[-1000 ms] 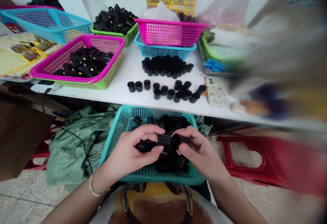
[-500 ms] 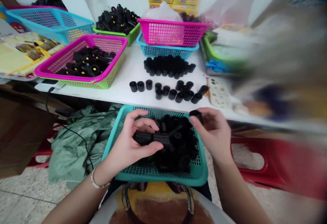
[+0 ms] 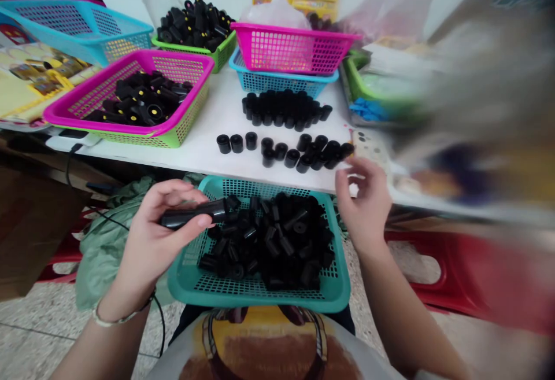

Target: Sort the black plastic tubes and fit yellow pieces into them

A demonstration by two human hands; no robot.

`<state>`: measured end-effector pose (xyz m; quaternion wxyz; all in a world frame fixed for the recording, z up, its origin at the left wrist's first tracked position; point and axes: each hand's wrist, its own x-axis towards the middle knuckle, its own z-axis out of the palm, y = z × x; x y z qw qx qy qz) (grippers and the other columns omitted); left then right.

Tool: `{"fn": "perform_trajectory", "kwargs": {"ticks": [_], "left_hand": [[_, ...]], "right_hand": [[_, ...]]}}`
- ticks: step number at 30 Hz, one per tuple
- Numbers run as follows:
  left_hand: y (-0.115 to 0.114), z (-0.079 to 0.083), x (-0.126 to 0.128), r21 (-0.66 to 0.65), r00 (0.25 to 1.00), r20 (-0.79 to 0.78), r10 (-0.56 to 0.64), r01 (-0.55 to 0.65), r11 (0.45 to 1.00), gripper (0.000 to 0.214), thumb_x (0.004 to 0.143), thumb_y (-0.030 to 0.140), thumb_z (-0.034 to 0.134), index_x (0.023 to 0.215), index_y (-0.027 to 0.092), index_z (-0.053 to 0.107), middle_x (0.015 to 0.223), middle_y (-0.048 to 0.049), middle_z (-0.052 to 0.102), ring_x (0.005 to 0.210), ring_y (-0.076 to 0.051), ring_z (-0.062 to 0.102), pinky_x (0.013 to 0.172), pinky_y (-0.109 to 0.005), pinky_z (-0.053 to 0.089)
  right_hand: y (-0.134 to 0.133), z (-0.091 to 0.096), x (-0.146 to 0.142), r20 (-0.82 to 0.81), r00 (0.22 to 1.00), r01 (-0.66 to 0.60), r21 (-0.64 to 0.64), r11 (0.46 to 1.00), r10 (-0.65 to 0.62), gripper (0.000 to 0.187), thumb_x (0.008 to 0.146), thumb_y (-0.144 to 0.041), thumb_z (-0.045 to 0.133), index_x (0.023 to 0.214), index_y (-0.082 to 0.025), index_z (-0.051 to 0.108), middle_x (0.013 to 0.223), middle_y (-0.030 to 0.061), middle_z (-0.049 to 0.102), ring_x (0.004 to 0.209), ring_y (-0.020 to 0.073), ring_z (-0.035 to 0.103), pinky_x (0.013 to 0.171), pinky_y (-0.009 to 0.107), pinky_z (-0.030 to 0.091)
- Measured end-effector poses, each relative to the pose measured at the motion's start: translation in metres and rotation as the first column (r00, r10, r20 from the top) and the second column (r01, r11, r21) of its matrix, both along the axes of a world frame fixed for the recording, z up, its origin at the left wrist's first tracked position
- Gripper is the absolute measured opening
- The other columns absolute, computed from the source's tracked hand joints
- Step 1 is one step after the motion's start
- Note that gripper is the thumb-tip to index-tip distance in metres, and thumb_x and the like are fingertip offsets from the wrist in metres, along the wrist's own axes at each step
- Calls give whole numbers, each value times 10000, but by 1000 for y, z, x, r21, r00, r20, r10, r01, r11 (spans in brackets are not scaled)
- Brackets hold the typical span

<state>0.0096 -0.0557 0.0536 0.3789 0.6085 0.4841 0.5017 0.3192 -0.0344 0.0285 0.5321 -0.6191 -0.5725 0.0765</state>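
My left hand (image 3: 162,229) is shut on a long black plastic tube piece (image 3: 193,213), which it holds above the near left corner of a teal mesh basket (image 3: 255,298). That basket sits on my lap, heaped with several short black tubes (image 3: 269,241). My right hand (image 3: 362,198) hangs empty with its fingers apart, close to the table's front edge. Its fingertips are just below the right end of loose black tubes standing in rows (image 3: 295,154) on the white table (image 3: 208,160).
Behind the rows is a dense block of black tubes (image 3: 284,108). A pink-and-green basket (image 3: 130,132) and a green basket (image 3: 217,50) hold black parts. A pink basket (image 3: 295,50) rests on a blue one. A red stool (image 3: 468,270) stands at right, and green cloth (image 3: 102,258) lies at left.
My left hand has moved left and up with the black piece. My right hand no longer holds its tube and has moved toward the table, where the right end of the rows looks fuller.
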Motion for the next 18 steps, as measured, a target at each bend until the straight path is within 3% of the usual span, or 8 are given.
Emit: {"fn": "perform_trajectory", "kwargs": {"ticks": [1,3,5,6,10,12,14,18], "left_hand": [[-2,-3,2,-15,1000,8,-20,20,1000,386,765,226,760,1076,243,532,954,-15,648,870,-176,648,777,-290,551],[-9,-11,14,-51,992,7,-123,124,991,350,764,220,758,1044,232,547,939,-13,643,850,-165,645,772,-278,545],[-18,-17,29,-116,973,0,-229,227,967,289,766,227,754,989,213,570,899,-7,637,819,-150,641,754,-257,535],[-22,-20,36,-159,965,3,-263,260,952,267,763,238,757,958,205,578,881,-4,635,804,-145,640,743,-248,531],[-18,-22,49,-277,906,-8,-424,406,871,296,721,255,801,921,198,590,892,-1,662,829,-150,651,765,-250,530],[-2,-22,51,-302,791,-105,-603,552,777,273,738,232,785,944,205,607,891,5,681,833,-152,661,774,-254,535],[22,-26,58,-288,645,-340,-684,621,729,138,821,224,701,941,205,635,894,-1,690,842,-155,667,795,-263,535],[66,-51,85,-190,355,-839,-412,518,834,206,931,138,492,1066,170,644,1037,-82,674,927,-197,667,860,-322,529]], "right_hand": [[-17,4,-16,-93,986,-141,-62,988,135,350,884,-382,609,1206,-252,561,1103,88,618,889,196,616,797,366,542],[-47,5,-48,-303,819,-551,-175,816,488,369,849,-424,651,1178,-269,588,1068,73,609,834,176,617,715,319,560],[-67,-1,-71,-467,649,-737,-189,649,601,282,843,-420,663,1072,-258,634,1009,55,602,801,160,619,670,288,562],[-73,-5,-77,-518,613,-760,-179,625,596,236,842,-405,669,1019,-251,643,968,44,598,788,153,620,660,278,562],[-78,-16,-71,-549,637,-709,-141,691,541,149,850,-337,673,955,-242,629,1052,61,607,944,175,643,782,306,570],[-78,-16,-59,-547,641,-703,-135,699,539,134,878,-305,635,993,-246,598,1139,80,616,1046,193,638,859,340,561],[-79,-16,-46,-586,659,-641,-110,760,471,169,897,-278,605,1043,-264,520,1102,64,642,1030,192,664,884,375,560],[-82,-19,-23,-663,685,-442,-51,896,300,480,841,-239,681,1095,-346,288,1031,-2,673,896,178,705,749,356,592]]}}
